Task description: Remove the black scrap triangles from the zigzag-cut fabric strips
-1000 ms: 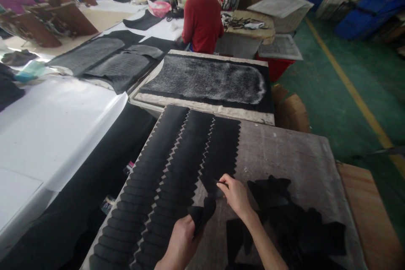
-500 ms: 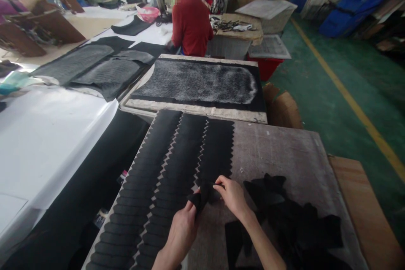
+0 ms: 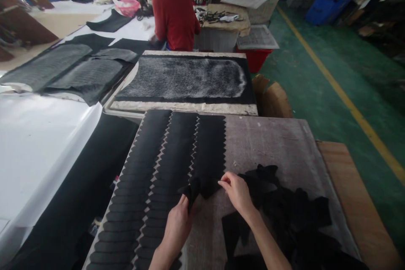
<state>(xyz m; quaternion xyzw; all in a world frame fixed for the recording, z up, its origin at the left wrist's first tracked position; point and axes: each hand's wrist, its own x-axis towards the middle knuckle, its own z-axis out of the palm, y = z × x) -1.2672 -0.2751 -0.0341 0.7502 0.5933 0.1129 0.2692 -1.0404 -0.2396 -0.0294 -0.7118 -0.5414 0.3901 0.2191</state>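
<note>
My left hand [image 3: 177, 227] is closed on a small black fabric piece [image 3: 193, 189] and holds it over a grey board [image 3: 268, 143]. My right hand [image 3: 236, 192] pinches the other end of the same piece at the near end of the third row. Three rows of overlapped black pieces [image 3: 167, 164] with zigzag edges run up the board's left half. A loose pile of black pieces [image 3: 284, 211] lies on the board to the right of my right hand.
Beyond stands a second board with a fuzzy grey-black sheet [image 3: 186, 78]. White sheeting [image 3: 38, 135] covers the table on the left. A person in a red top [image 3: 174, 14] sits farther back. Cardboard [image 3: 274, 99] and green floor [image 3: 332, 76] lie to the right.
My left hand has risen from the near edge to meet my right hand, and both now hold the black piece at the third row's end. The view has tilted down slightly.
</note>
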